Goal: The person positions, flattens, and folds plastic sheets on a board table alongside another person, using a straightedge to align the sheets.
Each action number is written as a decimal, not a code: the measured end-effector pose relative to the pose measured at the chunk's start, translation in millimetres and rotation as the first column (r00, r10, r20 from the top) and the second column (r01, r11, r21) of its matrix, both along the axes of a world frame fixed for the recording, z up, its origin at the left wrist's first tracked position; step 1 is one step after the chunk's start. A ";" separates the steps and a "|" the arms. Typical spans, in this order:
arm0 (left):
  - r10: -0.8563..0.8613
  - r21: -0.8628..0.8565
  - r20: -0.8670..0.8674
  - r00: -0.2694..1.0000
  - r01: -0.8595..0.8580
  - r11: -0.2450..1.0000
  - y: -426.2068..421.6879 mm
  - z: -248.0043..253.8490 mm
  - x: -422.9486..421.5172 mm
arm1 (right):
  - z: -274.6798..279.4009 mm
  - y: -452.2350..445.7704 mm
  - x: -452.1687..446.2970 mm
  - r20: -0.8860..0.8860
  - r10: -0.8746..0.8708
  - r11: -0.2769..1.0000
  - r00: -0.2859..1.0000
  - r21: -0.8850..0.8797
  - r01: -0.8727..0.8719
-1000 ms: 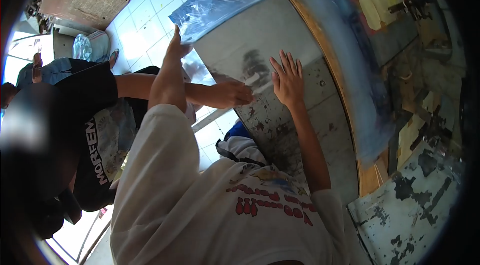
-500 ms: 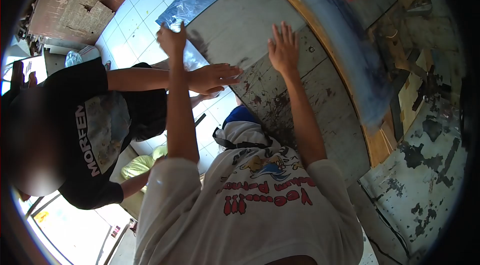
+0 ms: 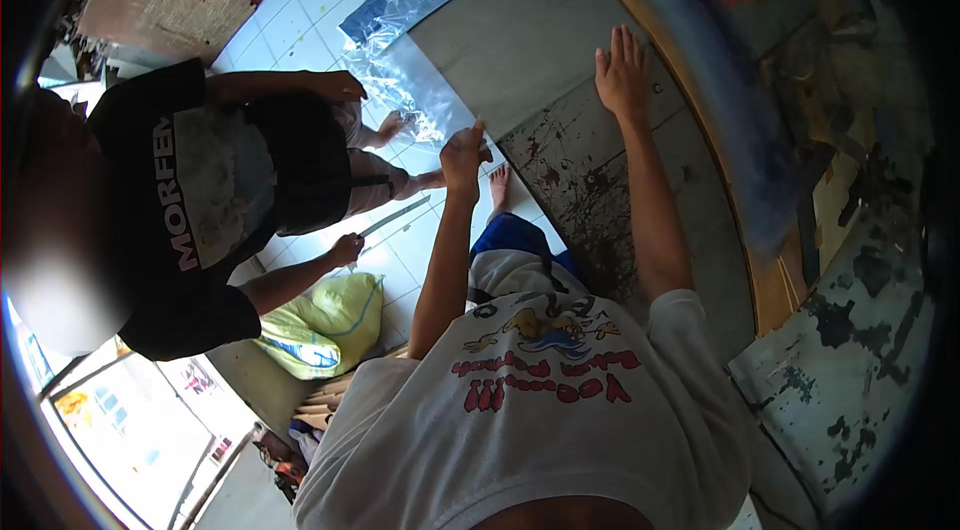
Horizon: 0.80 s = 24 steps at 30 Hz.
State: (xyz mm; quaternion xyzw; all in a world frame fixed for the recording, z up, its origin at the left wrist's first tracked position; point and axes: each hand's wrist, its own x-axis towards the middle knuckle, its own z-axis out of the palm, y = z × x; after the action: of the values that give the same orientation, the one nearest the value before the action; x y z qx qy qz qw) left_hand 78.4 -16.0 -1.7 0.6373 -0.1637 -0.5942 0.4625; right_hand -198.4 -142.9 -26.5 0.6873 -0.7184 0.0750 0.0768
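My right hand (image 3: pixel 625 75) lies flat on a grey sheet (image 3: pixel 520 25) that covers the work surface, fingers stretched out and close together. My left hand (image 3: pixel 465 155) is at the sheet's left edge, its fingers curled and thumb up. Whatever is in those fingers, if anything, is too small to make out. Clear plastic film (image 3: pixel 415 90) hangs beside that edge, close to my left hand. Dark stains and scratches mark the near part (image 3: pixel 585 180) of the surface.
A co-worker in a black T-shirt (image 3: pixel 235 170) stands at left, one hand holding a long thin strip (image 3: pixel 395 218). A yellow-green sack (image 3: pixel 335 325) sits on the tiled floor (image 3: pixel 395 265). Along the right runs a wooden edge (image 3: pixel 690 100) beside a bluish, glossy rolled sheet (image 3: pixel 735 120).
My left hand has come back from the far left to the surface's near-left edge, its fingers now curled. The co-worker's hand has withdrawn from the surface. My right hand stays flat.
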 end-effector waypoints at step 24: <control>-0.238 -0.130 -0.507 0.828 0.199 0.971 130.1 7.5 -50.0 | 45.0 270.4 -44.2 0.931 -0.358 0.715 0.071 0.224 0.663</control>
State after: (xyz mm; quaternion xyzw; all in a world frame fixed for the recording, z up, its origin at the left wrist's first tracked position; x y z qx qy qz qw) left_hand 28.5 114.1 5.8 0.4134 -0.1259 -0.7866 0.4410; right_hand -242.7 127.6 18.5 0.1866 -0.7957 0.5209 -0.2462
